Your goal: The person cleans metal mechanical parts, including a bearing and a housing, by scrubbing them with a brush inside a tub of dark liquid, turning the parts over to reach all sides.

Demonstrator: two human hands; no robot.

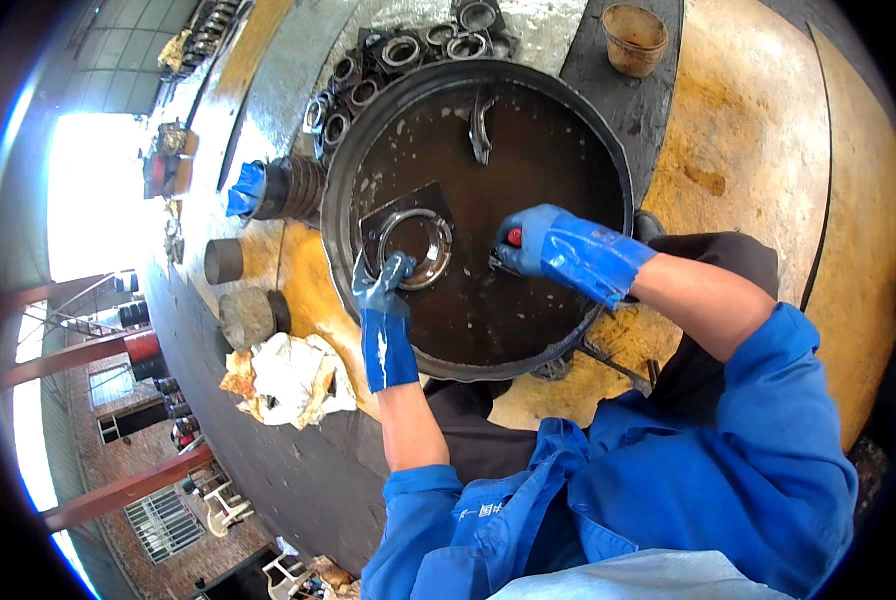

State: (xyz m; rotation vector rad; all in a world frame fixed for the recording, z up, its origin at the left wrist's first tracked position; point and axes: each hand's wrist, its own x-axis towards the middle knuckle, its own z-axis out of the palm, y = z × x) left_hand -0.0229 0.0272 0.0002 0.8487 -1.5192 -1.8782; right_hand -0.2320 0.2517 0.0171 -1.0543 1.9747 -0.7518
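In front of me is a wide round black tub [620,150] of dark, murky liquid. My left hand [383,290], in a blue rubber glove, grips the near left edge of a flanged metal ring [442,238] with a square dark plate [428,198], inside the tub's left side. My right hand [543,240], gloved alike, is closed around a red-handled tool [514,237] over the liquid, right of the ring. The tool's working end is mostly hidden, so its kind cannot be told. A curved metal piece [480,132] sticks up at the tub's far side.
Several greasy ring-shaped metal housings [403,50] crowd the tub's far left rim. A brown pot [635,40] stands beyond it at right. To the left are stacked dark rings [303,187], short cylinders [248,318] and a crumpled white rag [298,380].
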